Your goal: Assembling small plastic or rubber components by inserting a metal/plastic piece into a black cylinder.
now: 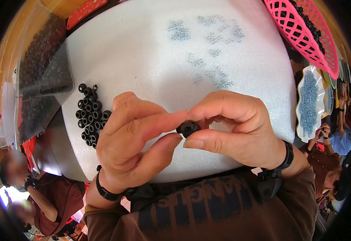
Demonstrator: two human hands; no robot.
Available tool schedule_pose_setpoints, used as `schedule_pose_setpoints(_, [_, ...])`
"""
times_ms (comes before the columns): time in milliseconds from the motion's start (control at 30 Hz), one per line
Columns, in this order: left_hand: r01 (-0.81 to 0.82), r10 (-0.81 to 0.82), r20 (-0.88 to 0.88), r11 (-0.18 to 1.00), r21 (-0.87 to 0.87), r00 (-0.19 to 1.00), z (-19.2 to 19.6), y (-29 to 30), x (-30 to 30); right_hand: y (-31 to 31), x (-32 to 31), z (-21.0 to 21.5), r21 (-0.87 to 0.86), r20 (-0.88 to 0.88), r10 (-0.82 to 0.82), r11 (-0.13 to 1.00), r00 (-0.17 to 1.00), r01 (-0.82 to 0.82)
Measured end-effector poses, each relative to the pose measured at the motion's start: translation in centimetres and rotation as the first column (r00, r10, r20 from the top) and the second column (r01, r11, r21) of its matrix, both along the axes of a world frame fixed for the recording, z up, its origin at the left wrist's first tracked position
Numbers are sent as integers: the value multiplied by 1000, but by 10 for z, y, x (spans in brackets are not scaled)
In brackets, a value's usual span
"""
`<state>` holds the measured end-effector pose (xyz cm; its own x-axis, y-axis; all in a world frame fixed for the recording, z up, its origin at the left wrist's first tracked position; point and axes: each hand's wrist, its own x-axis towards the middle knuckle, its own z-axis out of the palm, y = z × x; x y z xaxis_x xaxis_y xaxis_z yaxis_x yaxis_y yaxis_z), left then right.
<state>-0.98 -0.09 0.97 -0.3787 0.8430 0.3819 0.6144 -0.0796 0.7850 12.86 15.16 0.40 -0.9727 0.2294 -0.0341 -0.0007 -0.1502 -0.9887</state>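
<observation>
Between the fingertips of both hands is a small black, round, hollow plastic part [188, 129], its opening facing up. My right hand [240, 126] pinches it between thumb and forefinger. Thumb and forefinger of my left hand [133, 134] close on it from the other side, their tips partly hiding it. Whether a spring sits inside cannot be made out. Beside my left hand lies a cluster of similar black parts [90, 114], several with their openings showing. Beyond my hands, small loose metal springs [219, 78] lie in scattered groups, with more springs [179, 30] farther off.
A white foam sheet [115, 52] covers the table. At left stands a clear bin [43, 76] of black parts. A pink lattice basket [300, 36] with black parts is far right, above a white scalloped tray [299, 116] of springs. Other people sit at both sides.
</observation>
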Motion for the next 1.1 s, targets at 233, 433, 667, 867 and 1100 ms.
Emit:
schedule_pose_setpoints(233, [18,-18,65,1000,-1,998,0,1,0,3,-1,-1,-8,-38,39,999,999,-40])
schedule_pose_setpoints(433, [18,-22,252,1000,18,967,3,-2,1,3,-4,0,-26,-94,76,997,993,-79])
schedule_pose_setpoints(667, [2,-5,89,1000,30,996,4,0,-3,6,-5,2,273,-134,71,961,988,-32])
schedule_pose_setpoints(867, [-43,15,-245,993,-113,969,13,-3,2,5,-7,1,424,-163,47,905,986,27])
schedule_pose_setpoints(1100, [-33,5,-331,996,-81,944,5,0,6,0,-7,-3,625,-256,29,767,966,142])
